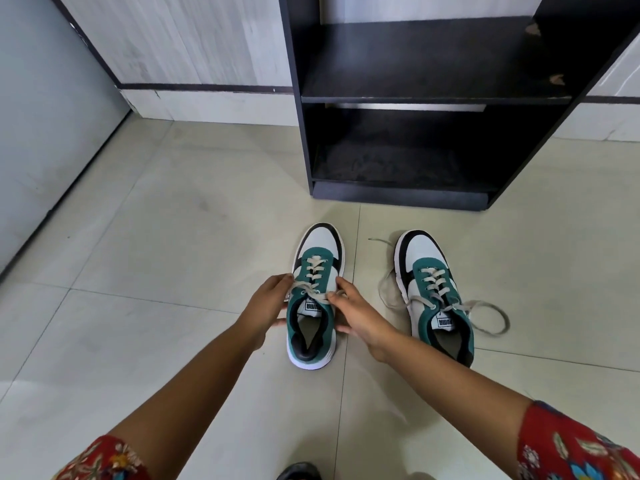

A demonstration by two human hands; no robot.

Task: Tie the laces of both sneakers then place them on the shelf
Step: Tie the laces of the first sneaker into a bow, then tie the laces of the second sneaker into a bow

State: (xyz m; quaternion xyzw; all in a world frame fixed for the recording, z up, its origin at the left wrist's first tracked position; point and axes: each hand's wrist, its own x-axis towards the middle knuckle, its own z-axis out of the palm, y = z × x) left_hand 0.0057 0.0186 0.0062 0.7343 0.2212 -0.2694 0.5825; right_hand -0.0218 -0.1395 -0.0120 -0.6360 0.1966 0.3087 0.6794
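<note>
Two green, white and black sneakers stand on the tiled floor, toes pointing at the shelf. The left sneaker (313, 327) sits between my hands. My left hand (266, 303) pinches one beige lace end at the shoe's left side. My right hand (356, 317) pinches the other lace end over the tongue, and the two ends cross there. The right sneaker (438, 299) stands apart to the right, its loose laces (491, 318) trailing on the floor on both sides. The black shelf (433, 95) stands just beyond the shoes, its boards bare.
A white panelled wall with a dark strip runs behind the shelf. A grey door or panel (45, 133) stands at the left. A dark object (299, 472) peeks in at the bottom edge. Pale floor tiles spread to the left of the shoes.
</note>
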